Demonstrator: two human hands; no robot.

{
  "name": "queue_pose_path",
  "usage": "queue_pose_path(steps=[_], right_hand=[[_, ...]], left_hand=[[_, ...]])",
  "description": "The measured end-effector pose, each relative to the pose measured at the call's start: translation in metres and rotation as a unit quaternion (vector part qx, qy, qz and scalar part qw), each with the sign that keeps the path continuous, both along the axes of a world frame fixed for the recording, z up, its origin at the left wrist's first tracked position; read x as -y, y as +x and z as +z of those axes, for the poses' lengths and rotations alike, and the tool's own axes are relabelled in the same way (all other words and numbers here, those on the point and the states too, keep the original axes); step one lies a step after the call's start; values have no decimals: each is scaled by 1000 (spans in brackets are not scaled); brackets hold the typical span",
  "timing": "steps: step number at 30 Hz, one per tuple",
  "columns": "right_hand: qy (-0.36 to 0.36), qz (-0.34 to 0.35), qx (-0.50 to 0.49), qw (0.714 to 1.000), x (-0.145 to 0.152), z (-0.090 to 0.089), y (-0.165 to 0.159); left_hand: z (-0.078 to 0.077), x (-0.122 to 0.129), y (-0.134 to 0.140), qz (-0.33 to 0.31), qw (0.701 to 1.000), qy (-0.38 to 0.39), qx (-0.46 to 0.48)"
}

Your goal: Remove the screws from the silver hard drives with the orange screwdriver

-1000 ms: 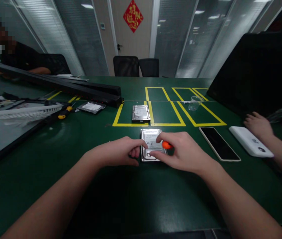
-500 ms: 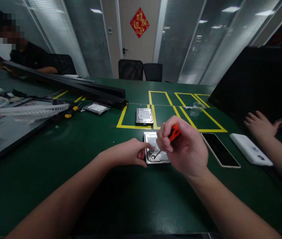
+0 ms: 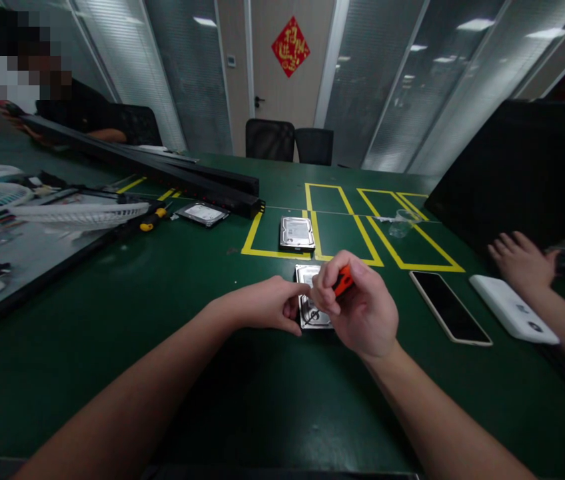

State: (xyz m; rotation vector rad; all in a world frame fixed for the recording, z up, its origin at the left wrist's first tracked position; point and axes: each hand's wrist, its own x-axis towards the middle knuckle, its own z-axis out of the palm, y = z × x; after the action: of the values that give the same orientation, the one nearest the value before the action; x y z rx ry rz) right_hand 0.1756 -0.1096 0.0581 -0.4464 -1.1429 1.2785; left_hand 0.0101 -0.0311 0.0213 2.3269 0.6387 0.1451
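Note:
A silver hard drive (image 3: 320, 321) lies flat on the green table in front of me. My left hand (image 3: 267, 303) grips its left side, thumb at the near left corner and index finger over the top. In my right hand (image 3: 365, 310) is a screwdriver (image 3: 344, 281) with a red-and-black handle, fingers wrapped round it. Its thin shaft slants down to the near left part of the drive's lid; the hand covers the drive's right part. Just beyond sits a second hard drive (image 3: 297, 233) inside a yellow tape outline.
A third drive (image 3: 203, 213), a yellow-black screwdriver (image 3: 153, 219) and long black bars (image 3: 187, 180) lie left. To the right are a phone (image 3: 450, 308), a white power bank (image 3: 512, 310), a clear cup (image 3: 401, 225) and another person's hand (image 3: 527, 263) by a large black panel (image 3: 522, 167).
The view has shifted, so the table things appear further right. My right hand has moved slightly left over the drive with the screwdriver. My left hand keeps its hold.

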Motion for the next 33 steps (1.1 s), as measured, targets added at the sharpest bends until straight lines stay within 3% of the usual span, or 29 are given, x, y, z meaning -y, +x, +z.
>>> queue_pose_path(steps=[12, 22, 33], right_hand=[[-4, 2, 11, 1000, -2, -8, -1], [-2, 16, 60, 998, 0, -4, 0], [-15, 26, 37, 999, 1, -2, 2]], left_hand=[[-1, -1, -1, -4, 1000, -6, 4], [1, 1, -2, 10, 1000, -17, 18], [0, 1, -2, 7, 999, -35, 26]])
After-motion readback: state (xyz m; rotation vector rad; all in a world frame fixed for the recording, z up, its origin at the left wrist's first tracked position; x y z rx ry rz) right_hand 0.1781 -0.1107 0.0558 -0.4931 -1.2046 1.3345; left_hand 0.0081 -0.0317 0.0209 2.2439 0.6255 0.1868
